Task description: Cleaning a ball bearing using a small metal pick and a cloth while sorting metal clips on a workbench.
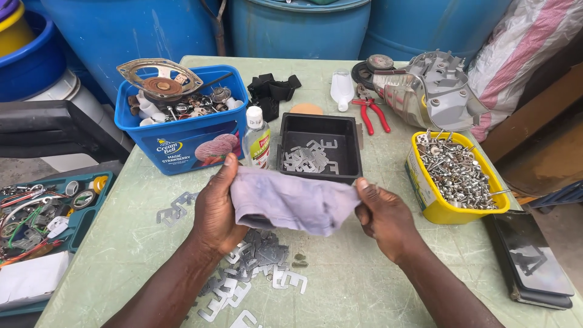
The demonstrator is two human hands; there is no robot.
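Premises: an informal repair or assembly workshop. A worn pale green table serves as the bench. At its far left corner stands a blue tub of salvaged metal parts; near the right edge, a yellow tub full of screws. Red-handled pliers and a grey machine housing lie along the far edge. Stamped metal plates are heaped near the front edge. Blue plastic drums stand behind the table; a tool tray sits off its left edge.
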